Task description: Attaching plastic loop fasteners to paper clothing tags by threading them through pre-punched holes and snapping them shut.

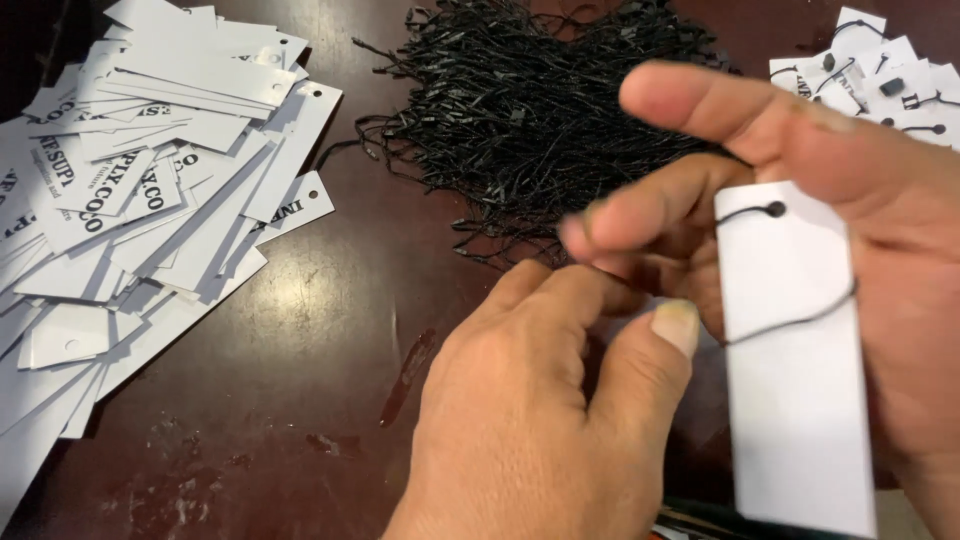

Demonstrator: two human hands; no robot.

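Observation:
My right hand [840, 200] holds a white rectangular paper tag [795, 380] upright against its palm. A thin black string [800, 318] passes through the tag's top hole and loops across its face. My left hand [530, 420] sits just left of the tag, its fingertips pinching the string's free end near the right hand's fingers. The pinch point itself is blurred and partly hidden by the fingers.
A heap of black string loops [530, 110] lies at the top centre of the dark wooden table [330, 350]. A big pile of white printed tags [130, 190] covers the left side. Several strung tags [880, 80] lie at the top right.

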